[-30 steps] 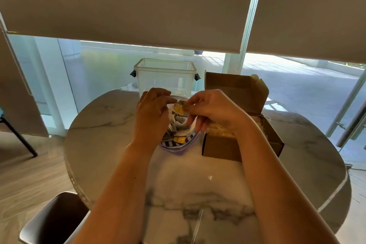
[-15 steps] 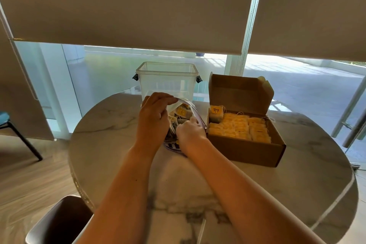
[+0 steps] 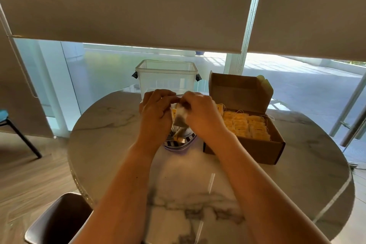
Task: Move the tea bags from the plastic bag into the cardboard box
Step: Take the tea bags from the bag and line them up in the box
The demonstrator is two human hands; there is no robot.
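1. Desk (image 3: 297,164) of round marble stands before a window with lowered roller blinds (image 3: 138,6); a dark chair (image 3: 57,222) sits at its near left edge.
2. Cardboard box (image 3: 245,148), lid up, is the landmark: rows of yellow-tagged tea bags (image 3: 245,125) fill it.
3. Clear plastic tub (image 3: 167,79) stands behind and left of the box, nothing visible inside.
4. Plastic bag (image 3: 179,142) lies just left of the box, holding a few tea bags.
5. Left hand (image 3: 155,113) grips the bag's mouth, fingers curled.
6. Right hand (image 3: 202,117) pinches one tea bag (image 3: 181,119) above the bag, hanging long axis downward.
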